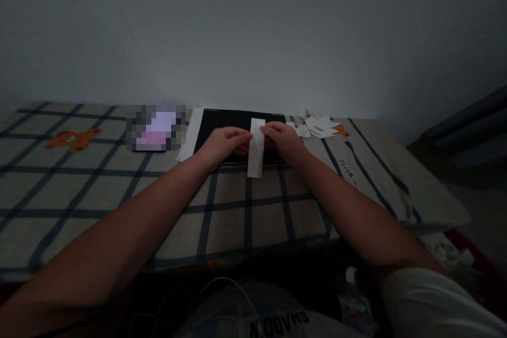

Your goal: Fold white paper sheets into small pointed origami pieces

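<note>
Between my two hands a narrow strip of white paper [256,150] hangs upright, with a crease across its upper part. My left hand [226,145] pinches its left edge between thumb and fingers. On the opposite edge, near the top, my right hand [287,141] pinches it too. Behind and below the strip lies a flat black board or pad [214,125] with small pale marks along its far edge. White sheets [189,137] stick out from under its left side. Some of my fingers are hidden behind the paper.
A phone [158,129] with a lit, blurred screen lies left of the board. To the right is a pile of white paper pieces [319,125]. A checked cloth [233,216] covers the table, which meets a wall. Below the table edge are a plastic bottle [354,301] and white scraps [447,251].
</note>
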{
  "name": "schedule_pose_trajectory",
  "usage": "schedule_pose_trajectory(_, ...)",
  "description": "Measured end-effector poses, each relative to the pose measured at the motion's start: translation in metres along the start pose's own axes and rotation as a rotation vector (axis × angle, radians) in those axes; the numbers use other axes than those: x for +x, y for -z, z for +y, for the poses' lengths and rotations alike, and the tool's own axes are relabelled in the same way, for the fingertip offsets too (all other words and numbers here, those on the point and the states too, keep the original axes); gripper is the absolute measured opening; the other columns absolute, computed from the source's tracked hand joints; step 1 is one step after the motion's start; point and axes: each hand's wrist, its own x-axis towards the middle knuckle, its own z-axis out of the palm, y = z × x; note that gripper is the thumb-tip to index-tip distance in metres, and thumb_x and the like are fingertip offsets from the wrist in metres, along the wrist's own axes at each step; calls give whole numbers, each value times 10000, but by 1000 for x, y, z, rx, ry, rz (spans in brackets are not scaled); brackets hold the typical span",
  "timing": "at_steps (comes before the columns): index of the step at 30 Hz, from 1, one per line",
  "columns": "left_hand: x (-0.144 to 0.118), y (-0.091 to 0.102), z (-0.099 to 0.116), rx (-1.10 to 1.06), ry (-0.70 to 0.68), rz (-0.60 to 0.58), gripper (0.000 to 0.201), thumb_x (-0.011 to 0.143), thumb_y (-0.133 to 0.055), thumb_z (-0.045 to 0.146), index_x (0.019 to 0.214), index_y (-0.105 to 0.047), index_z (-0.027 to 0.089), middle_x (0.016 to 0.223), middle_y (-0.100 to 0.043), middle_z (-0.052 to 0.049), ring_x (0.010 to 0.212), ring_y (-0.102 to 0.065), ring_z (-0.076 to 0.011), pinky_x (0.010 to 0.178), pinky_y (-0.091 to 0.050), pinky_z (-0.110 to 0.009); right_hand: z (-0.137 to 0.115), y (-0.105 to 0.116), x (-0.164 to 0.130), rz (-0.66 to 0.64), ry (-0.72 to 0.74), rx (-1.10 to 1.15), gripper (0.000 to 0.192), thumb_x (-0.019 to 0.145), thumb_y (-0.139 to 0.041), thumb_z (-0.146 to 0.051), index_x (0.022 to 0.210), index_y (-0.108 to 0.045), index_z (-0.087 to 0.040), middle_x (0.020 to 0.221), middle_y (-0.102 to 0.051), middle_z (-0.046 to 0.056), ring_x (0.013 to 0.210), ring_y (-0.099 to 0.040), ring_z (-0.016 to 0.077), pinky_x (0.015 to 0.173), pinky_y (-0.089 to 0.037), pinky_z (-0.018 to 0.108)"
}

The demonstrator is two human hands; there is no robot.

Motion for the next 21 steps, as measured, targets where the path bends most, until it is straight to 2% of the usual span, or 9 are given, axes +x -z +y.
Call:
schedule_pose_trajectory(8,-2,-4,0,10,-29,13,361,717,-832,470,850,-745,146,763,-743,-53,643,-682,-136,657,-585,-272,-4,-4,-4,41,34,-68,291,743,-753,-471,804,-645,-208,674,-626,-13,610,-567,136,595,-481,301)
schedule_pose_trajectory(15,-2,-5,-3,47,-35,29,266,708,-849,347,856,-745,153,751,-741,-39,630,-675,-132,671,-594,-284,-2,-4,-3,42,55,-84,285,766,-734,-472,798,-632,-208,672,-627,-16,611,-562,131,586,-474,292)
schedule_pose_trajectory(21,0,-3,-5,31,-29,25,265,712,-844,352,851,-750,147,770,-747,-44,657,-688,-141,703,-604,-307,-1,-3,-2,27,30,-25,298,742,-756,-465,803,-639,-198,677,-633,-17,611,-575,122,581,-465,278)
